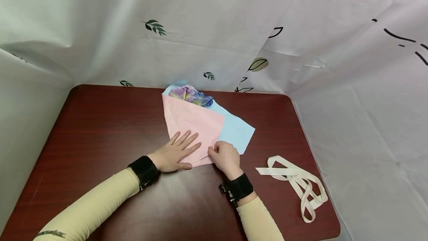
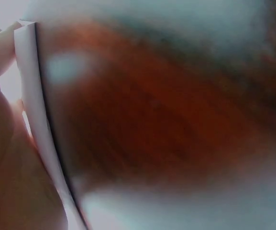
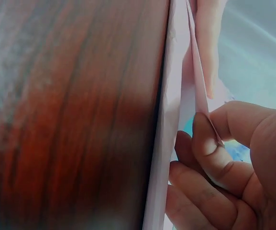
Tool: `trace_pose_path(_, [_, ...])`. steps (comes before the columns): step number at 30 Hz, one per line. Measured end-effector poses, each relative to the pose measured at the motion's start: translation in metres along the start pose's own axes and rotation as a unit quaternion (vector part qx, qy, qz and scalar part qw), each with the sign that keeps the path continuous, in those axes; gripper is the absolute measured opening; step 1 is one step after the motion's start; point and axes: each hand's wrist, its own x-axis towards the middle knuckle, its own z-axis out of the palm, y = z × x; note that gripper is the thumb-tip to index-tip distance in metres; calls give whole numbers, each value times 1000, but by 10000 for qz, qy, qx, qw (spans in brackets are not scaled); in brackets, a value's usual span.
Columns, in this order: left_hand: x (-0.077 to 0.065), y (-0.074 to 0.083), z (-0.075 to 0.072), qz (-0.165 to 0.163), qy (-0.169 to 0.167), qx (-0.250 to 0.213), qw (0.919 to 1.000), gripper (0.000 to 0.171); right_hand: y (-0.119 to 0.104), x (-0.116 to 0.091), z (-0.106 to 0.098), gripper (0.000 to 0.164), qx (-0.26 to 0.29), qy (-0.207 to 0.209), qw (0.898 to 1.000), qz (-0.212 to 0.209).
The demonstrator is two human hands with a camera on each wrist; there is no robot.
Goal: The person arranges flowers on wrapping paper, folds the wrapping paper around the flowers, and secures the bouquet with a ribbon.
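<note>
A sheet of wrapping paper, pink on one face [image 1: 194, 118] and light blue on the other [image 1: 235, 129], lies folded on the table around purple and blue flowers [image 1: 192, 95]. The flower heads show at its top; any stems are hidden. My left hand [image 1: 175, 153] rests flat on the pink layer with its fingers spread. At the lower right of the fold, my right hand [image 1: 225, 157] pinches the edge of the pink paper between thumb and index finger. In the right wrist view, that pinched paper edge [image 3: 200, 91] stands slightly raised from the layer below.
A loosely looped cream ribbon [image 1: 301, 181] lies on the right side of the dark red wooden table [image 1: 110, 129]. White patterned cloth [image 1: 200, 21] hangs behind the table and along both sides.
</note>
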Motion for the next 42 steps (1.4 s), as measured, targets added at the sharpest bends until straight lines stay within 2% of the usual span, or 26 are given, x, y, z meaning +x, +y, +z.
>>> trace_pose_path(6, [2,13,-16,72,-123,223,9996,79,-1,-1,3,44,-105,81,9999,-45])
trace_pose_path(11, [4,10,-11,-15,-230,264,9994,80,3,-1,1,46,130,76,9997,-178])
trace_pose_path(15, [6,10,-12,-3,-183,151,9997,78,10,0,-2,46,404,53,9987,-304])
trace_pose_path(20, [8,14,-17,69,-57,-24,10000,77,18,1,-3,46,735,-62,9969,-263])
trace_pose_path(29, [12,17,-17,82,-57,80,9999,72,24,4,-3,45,1154,-3,9930,-234])
trace_pose_path(37, [14,18,-16,137,-143,189,9996,59,30,4,-1,30,1379,176,9903,-67])
trace_pose_path(42, [14,14,-12,245,-20,-82,9997,59,25,2,-3,24,1536,270,9878,20])
